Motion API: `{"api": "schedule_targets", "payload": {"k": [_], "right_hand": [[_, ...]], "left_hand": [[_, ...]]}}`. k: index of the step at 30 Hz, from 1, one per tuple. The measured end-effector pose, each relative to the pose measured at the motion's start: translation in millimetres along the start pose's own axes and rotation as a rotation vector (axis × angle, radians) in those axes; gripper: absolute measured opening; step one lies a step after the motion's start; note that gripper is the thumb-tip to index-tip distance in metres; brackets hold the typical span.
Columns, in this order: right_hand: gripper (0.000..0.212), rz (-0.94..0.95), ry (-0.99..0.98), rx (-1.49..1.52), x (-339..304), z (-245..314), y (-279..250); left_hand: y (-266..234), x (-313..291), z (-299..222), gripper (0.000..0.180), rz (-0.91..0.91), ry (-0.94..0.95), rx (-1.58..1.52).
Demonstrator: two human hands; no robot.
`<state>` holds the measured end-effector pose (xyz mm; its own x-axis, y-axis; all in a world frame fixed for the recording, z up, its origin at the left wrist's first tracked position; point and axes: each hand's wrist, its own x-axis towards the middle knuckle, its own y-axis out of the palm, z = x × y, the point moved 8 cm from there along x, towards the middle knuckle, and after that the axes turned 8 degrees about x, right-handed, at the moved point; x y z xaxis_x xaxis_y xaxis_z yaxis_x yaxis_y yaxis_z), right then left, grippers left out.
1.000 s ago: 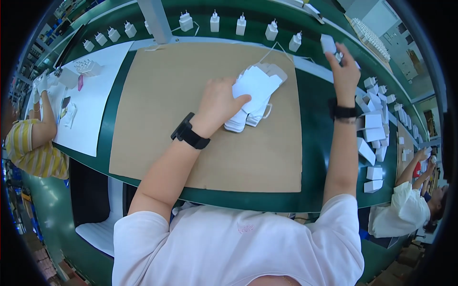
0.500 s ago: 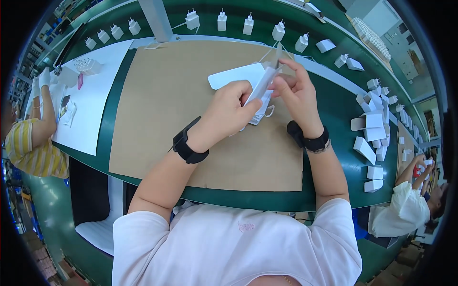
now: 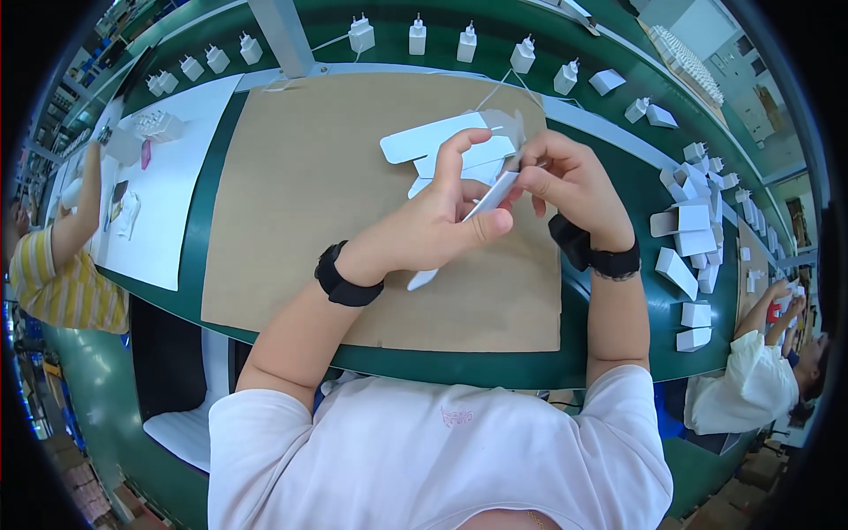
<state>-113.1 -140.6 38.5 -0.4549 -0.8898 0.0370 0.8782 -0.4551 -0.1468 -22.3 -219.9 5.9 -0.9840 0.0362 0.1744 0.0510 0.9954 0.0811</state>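
Since the frame half a second ago, the white carton point(image 3: 495, 194) is sitting lower and leaning over more, while the right hand point(image 3: 579, 185) is coming to rest slightly farther right and the index finger of the left hand point(image 3: 424, 221) is lifting clear. Now the left grip is standing partly closed, its thumb lying along the carton while the index finger is arching above it; the fingers behind are partly hidden. A white end point(image 3: 422, 280) is poking out below that hand. The right grip is pinching nearly shut, thumb and fingertips meeting at the carton's upper end.

Both hands are holding this one carton above one brown sheet point(image 3: 291, 221), which is covering the middle of the green surface point(image 3: 459, 367). Just beyond the left hand, flat white cartons point(image 3: 437, 137) are lying overlapped, too closely to count.

Five white plug adapters point(image 3: 417, 35) are standing in a row right of the grey post point(image 3: 284, 35), and five more point(image 3: 217, 59) are standing left of it. Two small white boxes point(image 3: 694, 339) are resting near the right edge, below a heap of white boxes point(image 3: 693, 231) that is overlapping too much for counting. Two black wristbands point(image 3: 349, 276) are circling the wrists, one each.
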Motion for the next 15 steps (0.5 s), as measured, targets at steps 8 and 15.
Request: {"api": "schedule_targets", "payload": {"k": [8, 15], "right_hand": [[0.018, 0.222, -0.093, -0.053, -0.8, -2.9, 6.9], [0.029, -0.347, -0.31, 0.385, 1.2, 1.7, 8.5]], "left_hand": [[-8.4, 2.9, -0.8, 0.086, -0.074, 0.018, 0.335], [-14.0, 5.9, -1.4, 0.064, -0.124, 0.05, 0.118]]}}
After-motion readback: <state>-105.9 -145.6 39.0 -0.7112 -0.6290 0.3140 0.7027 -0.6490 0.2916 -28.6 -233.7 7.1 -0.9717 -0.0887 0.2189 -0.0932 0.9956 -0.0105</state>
